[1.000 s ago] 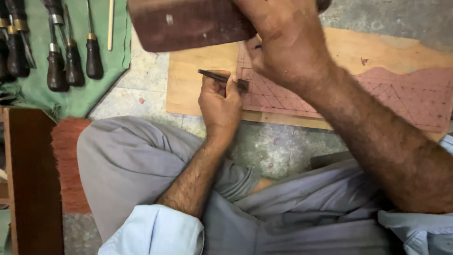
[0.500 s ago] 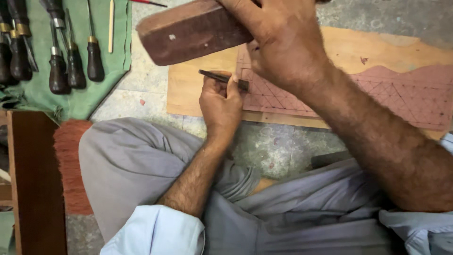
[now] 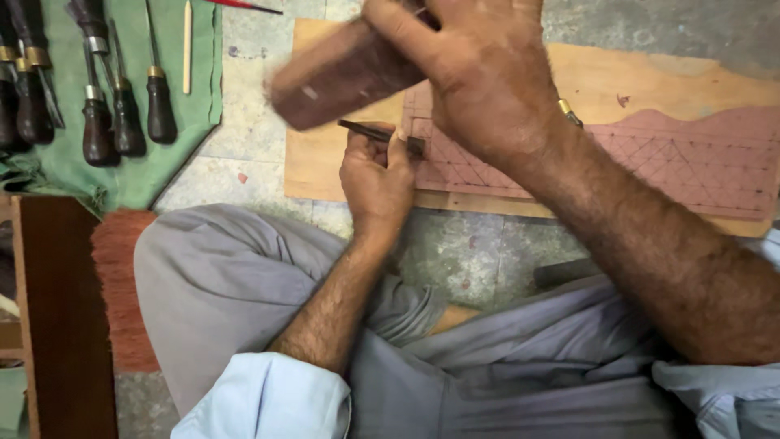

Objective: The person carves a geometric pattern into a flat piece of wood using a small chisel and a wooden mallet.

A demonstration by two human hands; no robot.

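Note:
My left hand (image 3: 375, 175) grips a thin dark chisel (image 3: 367, 130), its tip resting on a pale wooden board (image 3: 325, 162) marked with a reddish criss-cross pattern (image 3: 691, 162). Above it, my right hand (image 3: 479, 73) holds a dark brown wooden mallet block (image 3: 341, 77), tilted and blurred, just over the chisel's handle end. The board lies on the stone floor in front of my crossed legs.
A green cloth (image 3: 73, 97) at the upper left carries several dark-handled carving tools (image 3: 97, 122) and a pale stick (image 3: 187, 49). A dark wooden piece (image 3: 65, 325) and a reddish brush-like mat (image 3: 122, 293) lie at the left. Grey trousers (image 3: 244, 284) fill the foreground.
The mallet block has swung down and tilted toward the chisel's end. My left hand and the chisel have stayed in place on the board.

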